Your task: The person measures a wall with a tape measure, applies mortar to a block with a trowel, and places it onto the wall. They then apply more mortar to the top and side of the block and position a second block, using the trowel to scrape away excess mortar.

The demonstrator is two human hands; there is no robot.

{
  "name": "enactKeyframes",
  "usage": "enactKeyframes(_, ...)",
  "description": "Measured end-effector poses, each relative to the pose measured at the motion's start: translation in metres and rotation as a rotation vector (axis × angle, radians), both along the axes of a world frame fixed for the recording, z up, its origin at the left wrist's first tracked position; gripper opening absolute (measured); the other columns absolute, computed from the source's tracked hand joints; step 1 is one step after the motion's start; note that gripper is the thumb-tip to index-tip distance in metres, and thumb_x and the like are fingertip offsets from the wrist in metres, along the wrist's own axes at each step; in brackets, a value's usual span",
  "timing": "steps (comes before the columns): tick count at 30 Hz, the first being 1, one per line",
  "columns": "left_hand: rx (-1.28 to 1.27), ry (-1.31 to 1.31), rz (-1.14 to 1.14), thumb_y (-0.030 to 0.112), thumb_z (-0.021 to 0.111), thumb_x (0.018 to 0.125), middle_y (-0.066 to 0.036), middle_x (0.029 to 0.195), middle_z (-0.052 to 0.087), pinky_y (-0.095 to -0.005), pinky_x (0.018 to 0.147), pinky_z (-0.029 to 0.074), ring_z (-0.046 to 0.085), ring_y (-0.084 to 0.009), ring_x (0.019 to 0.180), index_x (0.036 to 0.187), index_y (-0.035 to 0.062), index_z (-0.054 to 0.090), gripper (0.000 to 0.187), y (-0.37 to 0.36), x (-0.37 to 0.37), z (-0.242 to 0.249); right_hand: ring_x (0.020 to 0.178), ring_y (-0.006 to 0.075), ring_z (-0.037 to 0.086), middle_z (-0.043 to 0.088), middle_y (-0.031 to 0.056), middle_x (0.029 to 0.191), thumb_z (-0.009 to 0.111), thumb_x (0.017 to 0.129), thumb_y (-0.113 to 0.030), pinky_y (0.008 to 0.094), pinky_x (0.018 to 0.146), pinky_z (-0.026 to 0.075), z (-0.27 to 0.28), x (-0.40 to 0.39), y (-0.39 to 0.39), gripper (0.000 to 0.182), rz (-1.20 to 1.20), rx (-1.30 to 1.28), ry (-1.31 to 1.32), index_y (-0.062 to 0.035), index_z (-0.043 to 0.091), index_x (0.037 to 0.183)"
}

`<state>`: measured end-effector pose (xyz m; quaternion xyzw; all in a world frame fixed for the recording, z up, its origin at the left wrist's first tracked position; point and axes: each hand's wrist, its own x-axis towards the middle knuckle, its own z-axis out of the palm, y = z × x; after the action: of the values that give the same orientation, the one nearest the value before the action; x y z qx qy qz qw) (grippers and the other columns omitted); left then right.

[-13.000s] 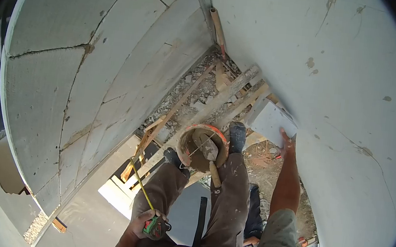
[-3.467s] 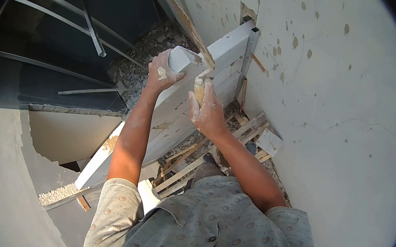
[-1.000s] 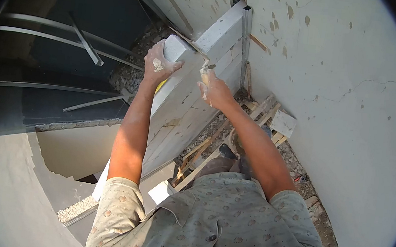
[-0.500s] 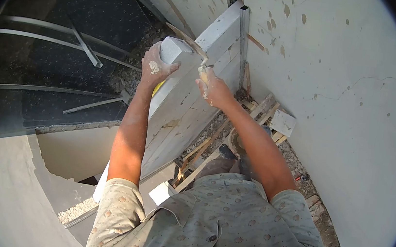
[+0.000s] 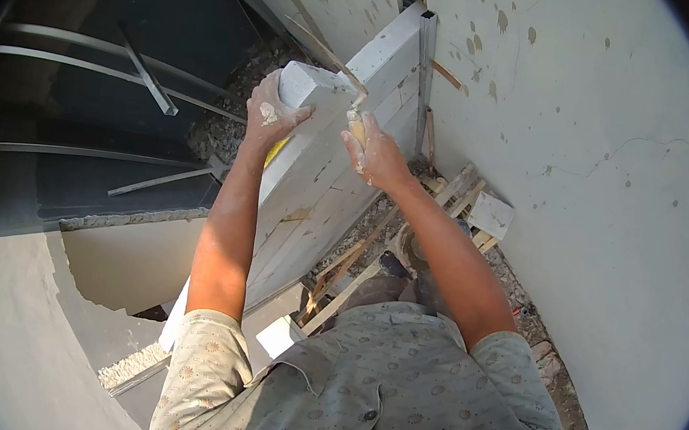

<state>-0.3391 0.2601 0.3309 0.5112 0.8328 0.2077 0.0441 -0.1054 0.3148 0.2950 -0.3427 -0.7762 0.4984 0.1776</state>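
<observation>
My left hand [image 5: 273,112], spotted with white mortar, grips the end of a white lightweight building block [image 5: 298,82] at the top of a partition wall [image 5: 304,193] made of similar blocks. My right hand [image 5: 378,159] is closed around the wooden handle of a trowel [image 5: 357,126]. Its blade reaches forward and left, seen nearly edge-on, close beside the block's far end and over the wall's top. Mortar clings to the trowel's neck and to my right fingers. Just below my left wrist, a strip of something yellow [image 5: 276,151] shows along the wall's edge.
A metal post [image 5: 423,79] stands at the wall's far end against a spattered white wall [image 5: 589,158]. Planks [image 5: 458,185], a square white piece [image 5: 491,213] and rubble lie below right. Metal bars [image 5: 79,154] cross the dark area at left, near a ragged-edged opening [image 5: 127,262].
The trowel blade has tilted, its far tip now higher and slightly left. My left hand stays on the block, and my right hand has barely moved.
</observation>
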Motion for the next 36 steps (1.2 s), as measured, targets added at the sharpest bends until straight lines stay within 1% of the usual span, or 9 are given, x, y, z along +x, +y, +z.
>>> enactKeyframes(6,-0.068,0.07,0.039,0.044,0.084,0.061,-0.02,0.133,0.059,-0.0452,0.108,0.042,0.057,-0.0362,0.123,0.14,0.0018,0.05,0.095,0.015,0.003,0.012,0.109,0.0504,0.061,0.063,0.0346,0.116,0.061,0.096,-0.038,0.0493,0.095,0.049,-0.006,0.021,-0.001,0.065,-0.259,0.086,0.085,0.004,0.043,0.142)
enactKeyframes(9,-0.128,0.054,0.055,0.044,0.084,0.062,-0.02,0.135,0.059,-0.0451,0.108,0.043,0.056,-0.0359,0.125,0.141,0.0023,0.05,0.096,0.028,0.001,0.018,0.11,0.0501,0.06,0.062,0.0347,0.118,0.062,0.096,-0.036,0.0479,0.096,0.048,-0.017,0.049,0.009,0.064,-0.238,0.162,0.074,0.0029,0.043,0.143)
enactKeyframes(12,-0.191,0.059,0.066,0.044,0.084,0.063,-0.019,0.136,0.059,-0.0437,0.108,0.043,0.056,-0.035,0.127,0.141,0.0035,0.05,0.095,0.048,0.005,0.024,0.12,0.0441,0.058,0.06,0.0287,0.129,0.063,0.095,-0.037,0.0438,0.102,0.046,-0.01,0.066,0.028,0.063,-0.169,-0.016,-0.022,0.0018,0.047,0.141)
enactKeyframes(18,-0.285,0.054,0.135,0.045,0.083,0.063,-0.018,0.133,0.061,-0.0444,0.106,0.045,0.058,-0.035,0.124,0.142,0.0078,0.052,0.093,0.079,0.001,0.023,0.107,0.0477,0.063,0.064,0.0291,0.118,0.063,0.096,-0.03,0.0463,0.094,0.05,0.016,0.049,0.081,0.057,-0.061,-0.088,-0.053,0.0006,0.047,0.141)
enactKeyframes(24,-0.329,0.032,0.156,0.047,0.084,0.062,-0.018,0.131,0.062,-0.0439,0.106,0.045,0.059,-0.0354,0.122,0.141,0.005,0.05,0.096,0.08,0.0,0.02,0.095,0.0495,0.066,0.067,0.031,0.099,0.062,0.096,-0.028,0.0528,0.084,0.052,0.015,0.011,0.093,0.057,-0.185,0.12,0.526,0.0008,0.041,0.141)
enactKeyframes(27,-0.335,0.077,0.15,0.048,0.085,0.062,-0.018,0.13,0.062,-0.044,0.105,0.045,0.058,-0.0352,0.122,0.141,0.0039,0.05,0.097,0.082,0.004,0.023,0.091,0.0484,0.067,0.068,0.0292,0.096,0.061,0.096,-0.023,0.0523,0.083,0.052,-0.009,0.004,0.102,0.055,0.255,-0.148,-0.132,0.0004,0.039,0.141)
enactKeyframes(30,-0.321,0.095,0.135,0.049,0.084,0.063,-0.018,0.129,0.062,-0.0446,0.104,0.045,0.059,-0.035,0.121,0.139,0.0039,0.051,0.095,0.082,0.003,0.021,0.09,0.0472,0.068,0.068,0.0288,0.094,0.062,0.096,-0.021,0.0515,0.083,0.053,-0.003,0.005,0.105,0.056,0.11,-0.223,0.027,-0.0001,0.038,0.142)
enactKeyframes(33,-0.328,0.082,0.154,0.049,0.084,0.063,-0.018,0.128,0.063,-0.0446,0.104,0.045,0.059,-0.035,0.12,0.138,0.004,0.053,0.093,0.081,0.001,0.019,0.09,0.0471,0.067,0.067,0.0289,0.093,0.063,0.095,-0.022,0.0516,0.081,0.053,-0.017,-0.004,0.086,0.058,-0.121,0.147,0.498,0.001,0.038,0.142)
enactKeyframes(36,-0.315,0.101,0.148,0.049,0.084,0.062,-0.018,0.126,0.064,-0.0444,0.103,0.046,0.06,-0.0353,0.118,0.135,0.0048,0.055,0.09,0.078,0.007,0.021,0.092,0.0469,0.067,0.067,0.0296,0.095,0.063,0.095,-0.022,0.0504,0.08,0.054,-0.032,-0.008,0.092,0.058,0.208,-0.283,-0.101,0.0031,0.038,0.141)
